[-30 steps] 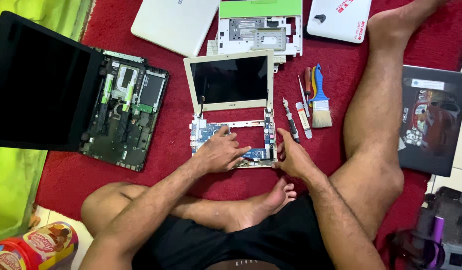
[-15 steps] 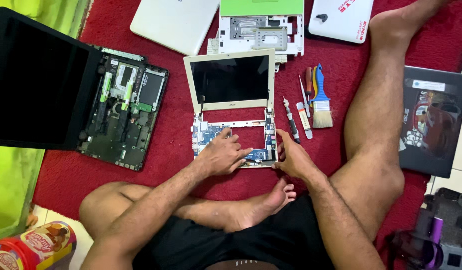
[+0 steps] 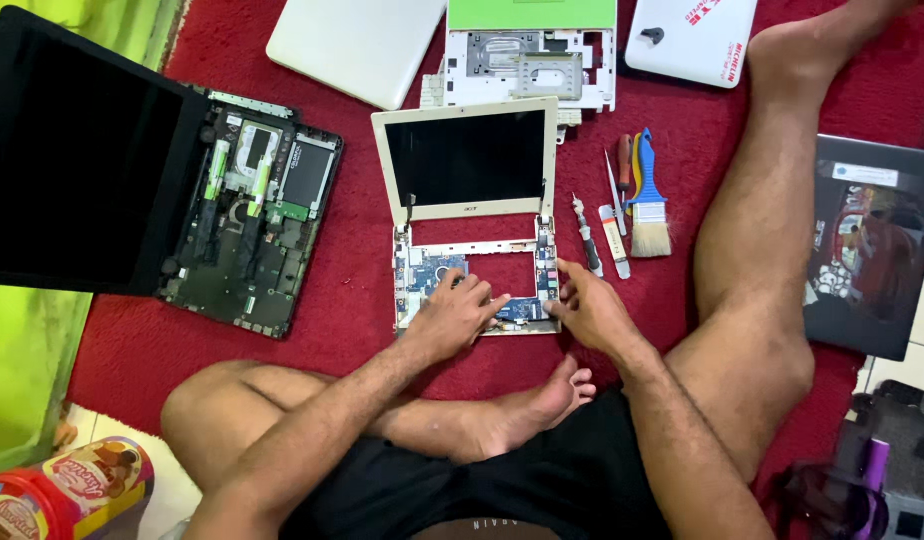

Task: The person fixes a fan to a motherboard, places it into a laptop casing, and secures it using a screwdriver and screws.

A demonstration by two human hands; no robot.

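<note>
Looking down at the small white netbook (image 3: pixel 470 215), which I'll use as my landmark; it sits on the red rug (image 3: pixel 362 290) with its lid up and the keyboard deck off, so the blue circuit board (image 3: pixel 437 275) in its base is bare. My left hand (image 3: pixel 452 315) lies flat on that board, fingers spread and loose, gripping nothing. My right hand (image 3: pixel 587 310) rests on the base's right front corner, fingers curled against the edge; can't tell whether it's pinching anything.

If you're working a bare board like this, my take: press on the frame, not the chips, and steady the base with one hand.

Just right of the netbook: a screwdriver (image 3: pixel 586 235), a second small tool and a blue-handled brush (image 3: pixel 650 200). Left of it is a big black laptop (image 3: pixel 172 190) with its insides showing. Behind it sits a white chassis (image 3: pixel 527 65).

Containers: only a printed tub (image 3: pixel 67 495), well off to the front-left. It seems lidded, so contents are hidden.
</note>
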